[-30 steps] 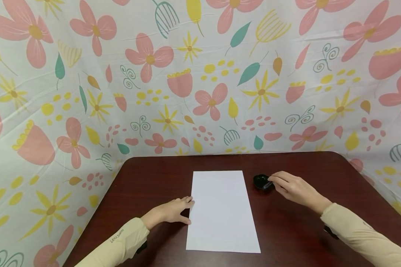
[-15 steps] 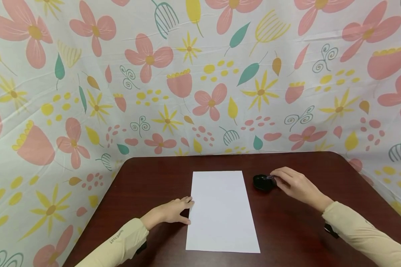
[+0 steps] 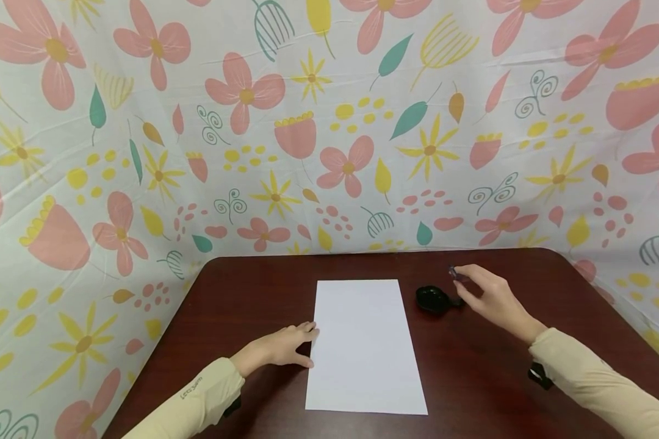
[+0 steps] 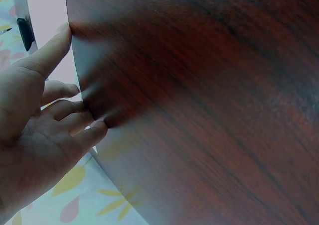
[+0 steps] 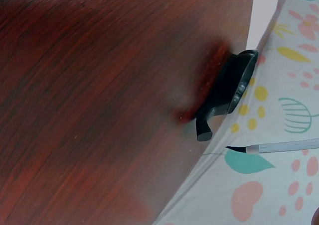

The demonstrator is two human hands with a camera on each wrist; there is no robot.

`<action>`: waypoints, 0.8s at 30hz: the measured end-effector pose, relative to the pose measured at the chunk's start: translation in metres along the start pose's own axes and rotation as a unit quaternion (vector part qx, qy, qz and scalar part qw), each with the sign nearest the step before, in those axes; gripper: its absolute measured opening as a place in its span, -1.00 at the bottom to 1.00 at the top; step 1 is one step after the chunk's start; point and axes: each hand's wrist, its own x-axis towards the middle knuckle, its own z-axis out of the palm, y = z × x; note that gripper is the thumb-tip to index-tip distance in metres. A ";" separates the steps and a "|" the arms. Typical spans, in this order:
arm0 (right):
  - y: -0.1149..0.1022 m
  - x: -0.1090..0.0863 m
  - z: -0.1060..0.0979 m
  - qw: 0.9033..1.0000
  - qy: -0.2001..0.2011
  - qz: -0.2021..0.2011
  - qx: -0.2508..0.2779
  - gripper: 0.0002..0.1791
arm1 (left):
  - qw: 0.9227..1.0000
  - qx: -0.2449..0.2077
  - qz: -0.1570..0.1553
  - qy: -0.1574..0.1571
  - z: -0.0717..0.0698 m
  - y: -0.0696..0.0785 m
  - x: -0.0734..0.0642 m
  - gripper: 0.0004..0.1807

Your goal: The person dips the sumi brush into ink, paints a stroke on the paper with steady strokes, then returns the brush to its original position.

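My left hand (image 3: 285, 346) rests at the left edge of a white sheet of paper (image 3: 368, 350), fingers spread and relaxed; in the left wrist view its thumb and fingertips (image 4: 64, 28) lie along that edge. My right hand (image 3: 494, 297) pinches a slim brush, raised behind and right of a small black dish with a short handle (image 3: 432, 299). In the right wrist view the brush (image 5: 286, 146) shows a pale shaft and dark pointed tip, beside the dish (image 5: 232, 83). Most of the right hand is outside that view.
Paper and dish lie on a dark reddish-brown wooden table (image 3: 241, 292) with rounded far corners. A white cloth (image 3: 362, 213) with pink, yellow and teal flowers and leaves hangs behind the table and along its sides.
My right hand has lifted the brush out of the black dish and drawn it up and slightly right, uncovering the dish's handle. The left hand and paper have stayed in place.
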 end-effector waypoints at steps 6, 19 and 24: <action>0.002 0.001 0.002 0.999 0.020 0.014 0.027 -0.76 | 1.000 0.002 0.003 0.000 0.001 -0.001 0.000 -0.17; -0.002 0.005 0.003 0.992 0.051 0.104 0.042 -0.48 | 1.000 -0.006 0.016 0.009 0.000 0.000 -0.003 -0.17; -0.003 0.006 0.002 0.987 0.044 0.147 0.049 -0.58 | 1.000 -0.010 0.014 0.010 0.000 0.000 -0.003 -0.18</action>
